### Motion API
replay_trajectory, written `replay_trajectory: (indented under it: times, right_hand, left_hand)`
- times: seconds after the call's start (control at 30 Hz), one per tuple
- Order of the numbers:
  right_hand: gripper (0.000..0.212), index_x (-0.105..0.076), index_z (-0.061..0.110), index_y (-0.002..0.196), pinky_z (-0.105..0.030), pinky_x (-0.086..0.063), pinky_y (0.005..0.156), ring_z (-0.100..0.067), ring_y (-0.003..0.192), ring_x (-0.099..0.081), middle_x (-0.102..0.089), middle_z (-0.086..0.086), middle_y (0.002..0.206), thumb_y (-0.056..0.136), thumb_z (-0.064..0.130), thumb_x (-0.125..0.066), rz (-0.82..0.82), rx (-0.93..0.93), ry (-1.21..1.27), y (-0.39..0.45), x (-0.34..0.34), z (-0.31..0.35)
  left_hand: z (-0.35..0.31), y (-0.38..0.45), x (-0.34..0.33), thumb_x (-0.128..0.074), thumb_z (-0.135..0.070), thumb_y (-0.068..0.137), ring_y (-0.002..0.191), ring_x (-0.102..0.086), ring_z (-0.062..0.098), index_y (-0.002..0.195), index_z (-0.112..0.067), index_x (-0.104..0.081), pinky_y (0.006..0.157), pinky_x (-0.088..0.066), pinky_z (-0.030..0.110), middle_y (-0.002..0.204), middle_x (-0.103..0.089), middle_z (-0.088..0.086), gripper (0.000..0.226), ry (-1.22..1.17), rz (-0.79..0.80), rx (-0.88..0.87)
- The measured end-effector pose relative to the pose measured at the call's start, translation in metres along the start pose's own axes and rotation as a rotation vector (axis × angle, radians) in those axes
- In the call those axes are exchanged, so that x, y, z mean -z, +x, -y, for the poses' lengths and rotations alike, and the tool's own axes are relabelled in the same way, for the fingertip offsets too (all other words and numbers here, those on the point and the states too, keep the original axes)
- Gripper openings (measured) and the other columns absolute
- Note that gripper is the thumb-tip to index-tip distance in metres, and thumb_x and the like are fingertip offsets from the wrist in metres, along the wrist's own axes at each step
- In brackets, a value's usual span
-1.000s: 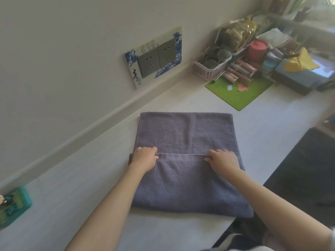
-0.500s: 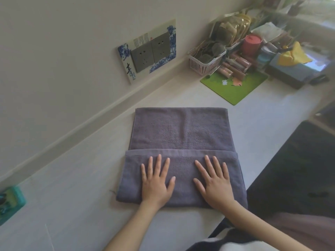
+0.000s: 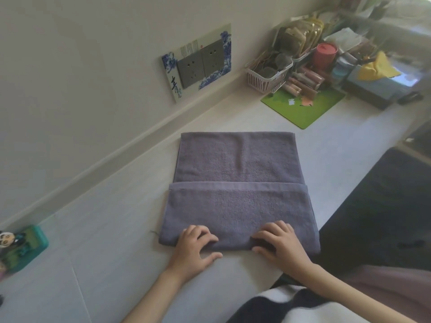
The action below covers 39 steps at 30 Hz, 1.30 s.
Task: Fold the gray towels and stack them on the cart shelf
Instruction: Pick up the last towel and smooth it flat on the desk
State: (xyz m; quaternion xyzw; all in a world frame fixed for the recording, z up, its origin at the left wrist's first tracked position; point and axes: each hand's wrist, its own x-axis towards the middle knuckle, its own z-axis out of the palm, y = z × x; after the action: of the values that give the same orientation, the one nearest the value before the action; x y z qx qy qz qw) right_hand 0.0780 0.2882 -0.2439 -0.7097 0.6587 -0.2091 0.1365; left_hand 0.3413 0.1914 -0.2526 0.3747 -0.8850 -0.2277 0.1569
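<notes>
The only writing I can read is on the blue-and-white decorative surround (image 3: 197,64) framing the wall sockets: a large black Chinese character, 青, at its lower left corner. Smaller characters beside it and thin vertical lines near its top are too blurred to read.

Towel (image 3: 238,190) lies on the counter (image 3: 112,264), near half folded over far half. Both hands (image 3: 193,248) (image 3: 279,245) at its near edge. Basket (image 3: 268,75) and mat (image 3: 303,108) behind, to the right.
</notes>
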Motion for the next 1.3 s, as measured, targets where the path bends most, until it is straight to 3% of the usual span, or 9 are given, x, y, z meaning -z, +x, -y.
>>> replay_trajectory:
  times: [0.13, 0.43, 0.57, 0.63, 0.73, 0.87, 1.1, 1.23, 1.3]
  right_hand:
    - [0.036, -0.063, 0.032, 0.102, -0.031, -0.038, 0.078, -0.016, 0.092, -0.045, -0.062, 0.008, 0.101, 0.077, 0.055, -0.053, 0.019, -0.039, -0.037, -0.007, -0.006, 0.001]
    - [0.03, -0.067, 0.021, 0.074, -0.027, -0.033, 0.065, -0.015, 0.077, -0.046, -0.061, 0.008, 0.076, 0.075, 0.045, -0.049, 0.004, -0.103, -0.077, 0.013, -0.004, 0.013]
    - [0.019, -0.068, 0.02, 0.094, -0.027, -0.035, 0.08, -0.017, 0.093, -0.052, -0.062, 0.006, 0.095, 0.084, 0.035, -0.063, 0.218, -0.167, -0.038, 0.018, 0.016, 0.02]
    - [0.02, -0.066, 0.021, 0.1, -0.022, -0.036, 0.079, -0.009, 0.089, -0.047, -0.059, 0.008, 0.097, 0.086, 0.036, -0.063, 0.391, -0.179, 0.017, 0.018, 0.037, 0.024]
    - [0.012, -0.063, 0.028, 0.092, -0.018, -0.038, 0.066, -0.007, 0.08, -0.05, -0.057, 0.012, 0.089, 0.086, 0.038, -0.063, 0.625, -0.181, 0.087, 0.019, 0.072, 0.031]
    - [0.005, -0.055, 0.036, 0.088, -0.014, -0.036, 0.069, 0.001, 0.078, -0.051, -0.056, 0.019, 0.084, 0.09, 0.039, -0.057, 0.792, -0.115, 0.096, 0.031, 0.113, 0.04]
    - [0.02, -0.051, 0.039, 0.074, -0.011, -0.034, 0.064, 0.004, 0.071, -0.05, -0.057, 0.016, 0.08, 0.094, 0.041, -0.05, 0.8, -0.1, 0.043, 0.097, 0.153, 0.044]
    - [0.041, -0.061, 0.021, 0.108, -0.027, -0.039, 0.085, -0.016, 0.1, -0.056, -0.062, 0.003, 0.109, 0.091, 0.055, -0.046, 0.765, -0.126, -0.032, 0.153, 0.15, 0.027]
    - [0.045, -0.06, 0.018, 0.106, -0.029, -0.039, 0.084, -0.018, 0.099, -0.056, -0.061, 0.005, 0.103, 0.085, 0.057, -0.056, 0.806, -0.143, -0.059, 0.175, 0.144, 0.016]
  left_hand:
    - [0.002, -0.001, -0.003, -0.064, -0.051, 0.071, 0.092, -0.045, 0.006, 0.099, -0.037, -0.06, 0.083, -0.033, 0.022, 0.1, -0.047, -0.017, 0.032, -0.026, 0.007, 0.041]
    - [-0.007, 0.022, 0.006, -0.054, -0.047, 0.07, 0.077, -0.049, 0.007, 0.071, -0.029, -0.069, 0.075, -0.028, 0.022, 0.07, -0.06, -0.011, 0.024, 0.087, 0.047, 0.097]
    - [-0.023, 0.026, 0.023, -0.065, -0.044, 0.078, 0.094, -0.054, 0.01, 0.085, -0.029, -0.073, 0.096, -0.025, 0.024, 0.088, -0.067, -0.01, 0.018, 0.088, 0.267, 0.179]
    - [-0.034, 0.023, 0.034, -0.072, -0.04, 0.077, 0.094, -0.054, 0.005, 0.085, -0.03, -0.073, 0.089, -0.031, 0.016, 0.087, -0.068, -0.013, 0.013, -0.028, 0.381, 0.271]
    - [-0.054, 0.02, 0.057, -0.078, -0.034, 0.074, 0.071, -0.059, -0.007, 0.078, -0.026, -0.072, 0.067, -0.041, 0.01, 0.074, -0.068, -0.015, 0.01, -0.263, 0.565, 0.385]
    - [-0.072, 0.029, 0.094, -0.078, -0.029, 0.076, 0.064, -0.059, -0.01, 0.074, -0.027, -0.071, 0.064, -0.041, 0.01, 0.068, -0.068, -0.017, 0.007, -0.43, 0.694, 0.41]
    - [-0.06, 0.077, 0.134, -0.075, -0.029, 0.079, 0.078, -0.064, -0.003, 0.076, -0.027, -0.075, 0.081, -0.047, 0.016, 0.079, -0.072, -0.013, 0.003, -0.457, 0.638, 0.475]
    - [-0.034, 0.122, 0.143, -0.077, -0.031, 0.077, 0.076, -0.065, 0.006, 0.08, -0.022, -0.075, 0.081, -0.05, 0.024, 0.079, -0.073, -0.005, 0.01, -0.426, 0.527, 0.574]
    - [-0.021, 0.141, 0.143, -0.076, -0.03, 0.078, 0.072, -0.064, 0.007, 0.079, -0.022, -0.074, 0.073, -0.05, 0.02, 0.076, -0.071, -0.005, 0.009, -0.416, 0.502, 0.63]
